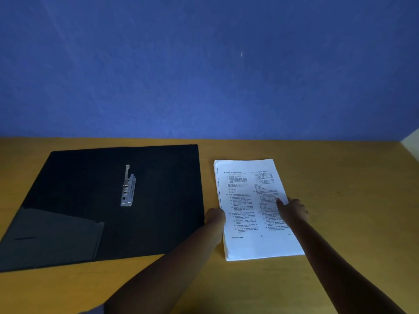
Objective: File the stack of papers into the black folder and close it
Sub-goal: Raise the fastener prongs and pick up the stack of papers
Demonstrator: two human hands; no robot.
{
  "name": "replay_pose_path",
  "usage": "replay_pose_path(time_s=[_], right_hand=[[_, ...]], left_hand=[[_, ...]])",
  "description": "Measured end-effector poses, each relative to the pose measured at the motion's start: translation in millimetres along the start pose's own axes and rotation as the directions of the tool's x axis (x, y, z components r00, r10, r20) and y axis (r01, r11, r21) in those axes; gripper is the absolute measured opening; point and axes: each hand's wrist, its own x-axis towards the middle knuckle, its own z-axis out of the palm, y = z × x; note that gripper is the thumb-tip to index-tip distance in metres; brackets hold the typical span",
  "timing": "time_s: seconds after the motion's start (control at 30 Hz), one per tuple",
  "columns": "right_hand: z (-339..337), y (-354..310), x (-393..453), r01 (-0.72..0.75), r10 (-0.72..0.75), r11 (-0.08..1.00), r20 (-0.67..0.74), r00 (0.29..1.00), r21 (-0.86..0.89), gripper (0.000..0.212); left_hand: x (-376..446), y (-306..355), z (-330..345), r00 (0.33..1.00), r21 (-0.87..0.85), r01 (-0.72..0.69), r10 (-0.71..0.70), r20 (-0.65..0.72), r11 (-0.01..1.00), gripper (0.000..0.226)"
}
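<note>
Right hand [293,210] pinches the paper stack [246,243] beside an open folder [163,191]. Left hand [215,217] grip unclear; print unreadable.

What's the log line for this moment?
black folder: open, flat | papers: beside it, unfiled | left hand: at papers' left edge | right hand: thumb on top, holds right edge

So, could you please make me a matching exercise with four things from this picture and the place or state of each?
1 black folder
2 metal clip
3 stack of papers
4 right hand

A on the stack's right edge
B spread open flat, at the left
C in the folder's middle
D right of the folder

Pairs: 1-B, 2-C, 3-D, 4-A.
</note>
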Motion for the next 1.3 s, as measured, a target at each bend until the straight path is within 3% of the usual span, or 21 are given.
replay_pose_path(time_s=[0.13, 0.27, 0.47, 0.7, 0.83, 0.93, 1.07, 1.2, 1.3], right_hand=[[2, 0, -1, 0.018, -0.019, 1.0, -0.023, 1.0, -0.024, 0.062], [11, 3, -10, 0.043, -0.049, 0.996, -0.088, 0.995, -0.076, 0.059], [16, 8, -14, 0.079, -0.085, 0.995, -0.122, 0.989, -0.056, 0.055], [25, 12, -25, 0.133, -0.142, 0.989, -0.146, 0.979, -0.07, 0.05], [23, -3, -27, 0.21, -0.205, 0.974, -0.056, 0.977, 0.089, 0.049], [18, -27, -37, 0.264, -0.286, 0.89, 0.004, 0.958, 0.372, 0.041], [16, -61, -51, 0.251, -0.331, 0.779, 0.037, 0.943, 0.574, 0.039], [18, -92, -71, 0.278, -0.381, 0.676, 0.001, 0.925, 0.683, 0.032], [27, -112, -91, 0.39, -0.418, 0.678, -0.11, 0.902, 0.623, 0.03]], left_hand=[[-4, -3, -2, 0.998, -0.019, 0.028, -0.027, 0.049, 0.999, 0.031], [-6, -11, 4, 0.992, 0.153, -0.122, 0.117, 0.042, 0.981, 0.04], [-8, -9, 12, 0.994, -0.005, -0.109, 0.109, 0.033, 0.994, 0.038], [-10, -3, -4, 0.942, 0.09, -0.329, 0.334, -0.036, 0.94, 0.033], [-12, 9, -26, 0.91, 0.059, -0.411, 0.414, -0.035, 0.91, 0.033], [-16, 13, -48, 0.854, 0.019, -0.514, 0.513, -0.087, 0.858, 0.028], [-19, 15, -84, 0.765, -0.024, -0.638, 0.631, -0.13, 0.769, 0.03], [-19, 15, -127, 0.71, -0.076, -0.702, 0.687, -0.154, 0.708, 0.03], [-21, 19, -151, 0.67, -0.084, -0.736, 0.705, -0.231, 0.672, 0.035]])
